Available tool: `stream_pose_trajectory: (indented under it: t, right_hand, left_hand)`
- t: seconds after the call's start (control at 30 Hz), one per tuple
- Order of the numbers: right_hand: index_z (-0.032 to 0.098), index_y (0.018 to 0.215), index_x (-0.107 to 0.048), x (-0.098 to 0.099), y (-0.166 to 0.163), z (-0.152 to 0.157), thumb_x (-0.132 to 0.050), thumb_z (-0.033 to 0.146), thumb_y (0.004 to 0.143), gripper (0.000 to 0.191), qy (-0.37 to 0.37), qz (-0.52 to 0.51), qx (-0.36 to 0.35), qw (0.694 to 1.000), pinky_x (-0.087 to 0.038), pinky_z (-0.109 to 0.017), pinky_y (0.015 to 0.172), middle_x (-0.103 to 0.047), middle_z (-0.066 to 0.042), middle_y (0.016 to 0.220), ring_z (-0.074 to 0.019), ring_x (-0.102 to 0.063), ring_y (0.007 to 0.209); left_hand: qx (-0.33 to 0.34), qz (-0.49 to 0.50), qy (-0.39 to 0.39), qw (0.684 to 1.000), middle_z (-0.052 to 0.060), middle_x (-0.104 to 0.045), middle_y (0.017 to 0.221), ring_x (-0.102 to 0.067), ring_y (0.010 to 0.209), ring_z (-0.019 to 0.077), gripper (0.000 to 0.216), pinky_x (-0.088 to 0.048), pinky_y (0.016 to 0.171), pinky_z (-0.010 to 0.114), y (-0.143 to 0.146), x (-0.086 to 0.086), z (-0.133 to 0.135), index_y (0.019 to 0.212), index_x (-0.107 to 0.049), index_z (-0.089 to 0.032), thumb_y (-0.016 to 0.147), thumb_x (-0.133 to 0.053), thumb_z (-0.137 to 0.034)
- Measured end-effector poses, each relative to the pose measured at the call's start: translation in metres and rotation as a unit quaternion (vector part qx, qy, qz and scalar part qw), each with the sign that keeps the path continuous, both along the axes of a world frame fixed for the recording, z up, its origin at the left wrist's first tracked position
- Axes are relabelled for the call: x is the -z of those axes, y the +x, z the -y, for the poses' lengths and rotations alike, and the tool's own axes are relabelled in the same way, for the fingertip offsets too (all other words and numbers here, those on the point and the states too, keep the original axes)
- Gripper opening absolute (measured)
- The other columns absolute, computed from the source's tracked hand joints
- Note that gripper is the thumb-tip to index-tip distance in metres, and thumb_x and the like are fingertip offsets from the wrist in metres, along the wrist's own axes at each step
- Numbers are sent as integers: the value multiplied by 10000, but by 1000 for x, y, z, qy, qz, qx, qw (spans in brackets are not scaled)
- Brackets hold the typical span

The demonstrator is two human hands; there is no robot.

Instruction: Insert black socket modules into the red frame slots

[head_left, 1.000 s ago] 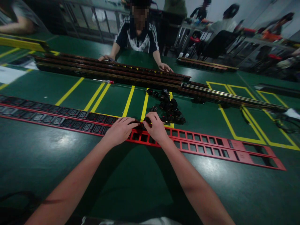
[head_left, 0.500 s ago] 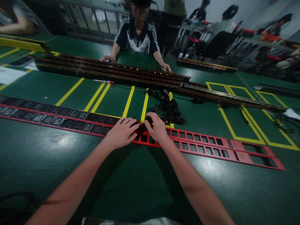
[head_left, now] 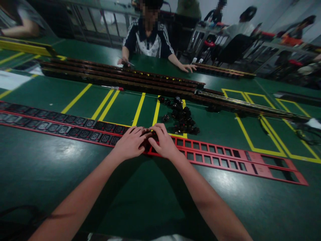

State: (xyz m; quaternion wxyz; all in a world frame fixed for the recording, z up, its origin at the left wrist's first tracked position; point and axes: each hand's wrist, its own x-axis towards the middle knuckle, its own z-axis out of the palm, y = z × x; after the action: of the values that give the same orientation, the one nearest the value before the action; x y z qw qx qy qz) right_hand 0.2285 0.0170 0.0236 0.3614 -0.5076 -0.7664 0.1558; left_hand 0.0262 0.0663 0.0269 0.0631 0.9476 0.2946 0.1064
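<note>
Two long red panels (head_left: 213, 159) with rows of rectangular cut-outs lie side by side across the table. Black sockets (head_left: 64, 129) fill the cut-outs on their left part, while those on the right are bare. My left hand (head_left: 129, 143) rests over the panels at mid-length, fingers spread across the last sockets, fingertips partly hidden. Touching its fingertips, my right hand (head_left: 164, 142) bends its fingers and thumb around a dark spot on the panels; what lies between them is hidden. Beyond my right hand is a loose pile of small black parts (head_left: 184, 117).
Long dark rails (head_left: 120, 79) lie across the table behind the panels. A red-handled screwdriver (head_left: 117, 88) lies before them. Across the table sits a person (head_left: 147, 40) with both hands near the rails. Black cables (head_left: 307, 135) lie at right. Yellow tape (head_left: 139, 108) marks the green tabletop.
My right hand has come down and left against my left hand, its thumb now nearer the left fingers. The person opposite has moved both hands rightward.
</note>
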Motion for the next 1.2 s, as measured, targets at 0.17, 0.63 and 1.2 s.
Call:
stream_pose_trajectory:
  t: [0.17,0.63,1.2]
  right_hand:
    - [197,1389,-447,7,-2,1,-509,180,961,433,22,54,-22,998,-593,-429,893,-565,-170,1318,-273,-610,1175]
    - [184,1134,-586,1,-4,2,-586,187,920,214,49,83,-122,988,-566,-372,873,-616,-141,1208,-245,-602,1111]
    - [142,1060,-644,-1,-5,3,-599,238,902,191,86,128,-165,974,-525,-385,916,-706,-120,1067,-247,-636,1005]
  left_hand:
    - [-8,3,-12,1000,141,-593,1402,-477,1383,314,533,-329,1208,522,0,2,-1,1404,-577,-184,875,-555,-240]
    - [-6,14,-32,999,95,-538,1499,-419,1436,271,504,-302,1228,475,-4,1,1,1422,-539,-166,928,-440,-165]
    - [-20,6,-29,999,83,-552,1512,-459,1414,252,530,-315,1225,456,-4,2,0,1481,-517,-163,960,-425,-172]
